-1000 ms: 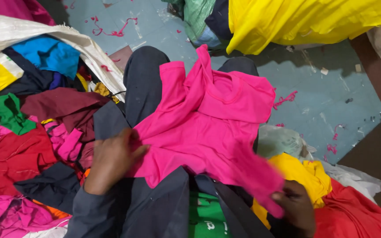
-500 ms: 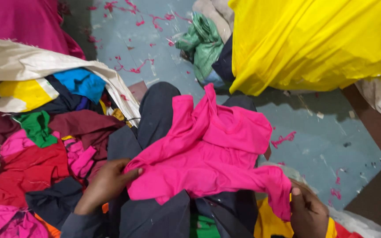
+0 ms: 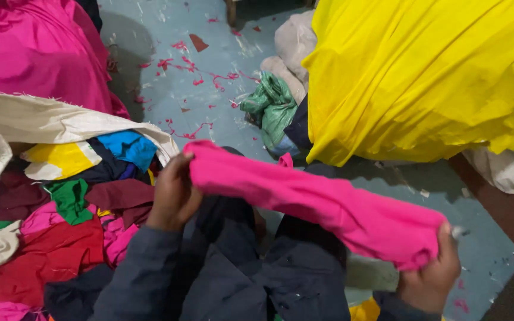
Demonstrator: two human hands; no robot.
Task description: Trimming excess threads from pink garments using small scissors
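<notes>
The left hand (image 3: pixel 174 193) is closed on the upper left end of a pink cloth (image 3: pixel 322 199), fingers curled over its edge. The right hand (image 3: pixel 431 279) grips the lower right end, fingers wrapped around the bunched fabric. The pink cloth is folded into a long band and stretches diagonally between the two hands, above the person's lap in dark trousers (image 3: pixel 257 267). Its surface is plain, bright pink and softly creased, with no visible print.

Just left of the left hand sits an open off-white sack (image 3: pixel 37 122). Its mouth is folded back over a heap of mixed scraps (image 3: pixel 60 220): yellow, blue, green, maroon, red and pink pieces.

A large pink bundle (image 3: pixel 37 47) fills the upper left corner. A large yellow bundle (image 3: pixel 429 77) occupies the upper right. A crumpled green bag (image 3: pixel 272 107) lies against the yellow bundle's left side, with beige cloth behind it. The blue-grey floor (image 3: pixel 209 65) carries scattered pink thread and small scraps.
</notes>
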